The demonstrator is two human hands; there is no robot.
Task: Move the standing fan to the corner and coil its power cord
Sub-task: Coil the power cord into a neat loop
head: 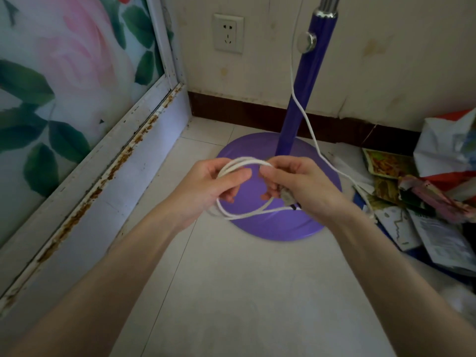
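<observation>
Centre frame: left hand (206, 186) and right hand (296, 184) meet over the fan base (270, 228), both on the cord (244, 162).
Left hand: fingers curled through several white loops, thumb laid across the top strands; holds the coil's left side.
Right hand: fingers and thumb pinch the loops' right side; plug (286, 195) tucked under the fingers, dark prongs pointing down-right.
Coil: a few turns, roughly oval, slung between the hands; lowest loop hangs just above the base. Cannot tell if it touches.
Loose cord: one white strand runs down from the top of frame beside the pole (306, 81), crosses it at mid-height, then trails down-right over the base rim toward the litter (412, 202). Where it joins the coil is hidden behind the right hand.
Fan: purple pole upright on a round purple base, centre-right, near the corner and close to the skirting (231, 104). Chrome tube at the top edge, round knob (306, 42) on the pole's left side. Fan head out of frame.
Upper centre: white wall socket (228, 33), nothing plugged in.
Left side: floral panel (64, 73) in a white frame (103, 176) with rust spots along its lower rail.
Right edge: heap of printed packets and crumpled paper on the floor (244, 292), just beside the base.
Floor: pale tiles.
</observation>
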